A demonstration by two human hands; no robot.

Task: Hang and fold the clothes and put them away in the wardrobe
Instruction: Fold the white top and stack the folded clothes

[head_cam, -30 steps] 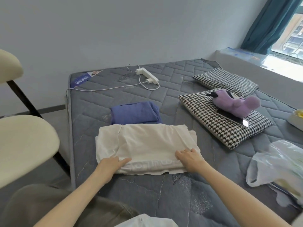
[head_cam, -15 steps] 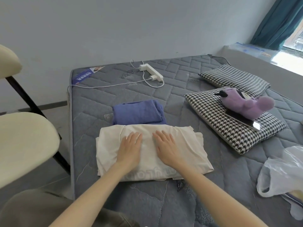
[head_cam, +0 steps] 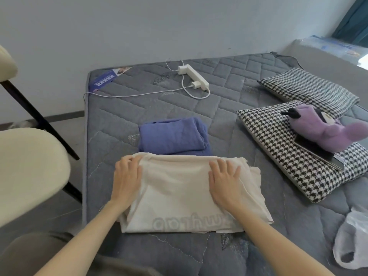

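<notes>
Grey quilted mattress (head_cam: 123, 108) is your whole workbench. The cream top (head_cam: 179, 196) lies folded in the lower middle of the frame, with printed lettering (head_cam: 191, 224) showing through along the near edge. The blue folded piece (head_cam: 173, 136) sits just past its far edge. What changed: a second ago your hands were down at the near hem, half a second ago they were side by side in the middle, and now they've slid out to the far corners. Reads to me like you've smoothed that fold flat. (first poster)

Mostly agree lol. Your right hand (head_cam: 223, 182) is plainly flat at the far right, fingers spread and pressing the cloth, nothing gripped. Your left hand (head_cam: 125, 178) at the far left corner is trickier. Its fingertips (head_cam: 132, 159) bend at the fold edge, and I can't tell if you're pinching the corner or only pressing it. Either way the top is under both palms, flat on the bed, not lifted. (second poster)

So the blue one's done, this one's partway, and nothing's hung or put away; no wardrobe in view either. I'd guess a sideways fold comes next. Get a real pinch on both far corners first, that thin fabric looks like it'll slump. (first poster)
</notes>
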